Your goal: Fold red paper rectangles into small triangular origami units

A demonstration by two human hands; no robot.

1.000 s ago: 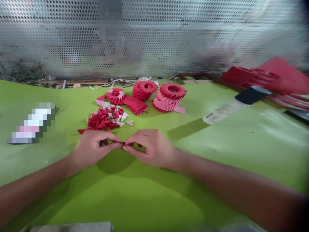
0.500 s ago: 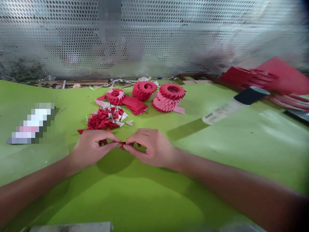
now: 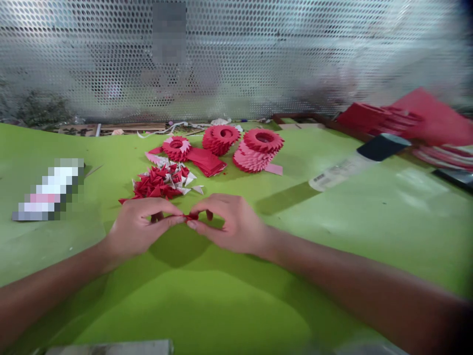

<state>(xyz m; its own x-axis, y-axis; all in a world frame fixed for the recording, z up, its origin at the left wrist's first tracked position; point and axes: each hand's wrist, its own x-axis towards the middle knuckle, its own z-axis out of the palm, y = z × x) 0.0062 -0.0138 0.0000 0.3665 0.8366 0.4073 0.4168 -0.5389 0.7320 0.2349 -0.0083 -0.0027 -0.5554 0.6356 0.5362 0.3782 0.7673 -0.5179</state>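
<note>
My left hand (image 3: 138, 228) and my right hand (image 3: 229, 223) meet fingertip to fingertip over the green table (image 3: 207, 301). Both pinch one small folded red paper piece (image 3: 191, 217), held just above the table. Right behind my left hand lies a heap of small red and white folded paper triangles (image 3: 160, 182). Farther back stand three red paper rings built of such pieces (image 3: 263, 140), (image 3: 220, 135), (image 3: 176, 147), and a flat stack of red paper slips (image 3: 207, 161).
A clear bottle with a black cap (image 3: 354, 161) lies on its side at the right. Stacks of red paper sheets (image 3: 410, 121) fill the far right. A blurred-out object (image 3: 50, 190) lies at the left. A perforated metal screen (image 3: 258, 54) closes the back.
My right hand has shifted slightly and its fingers have curled a little more over the red piece. Everything else stays where it was.
</note>
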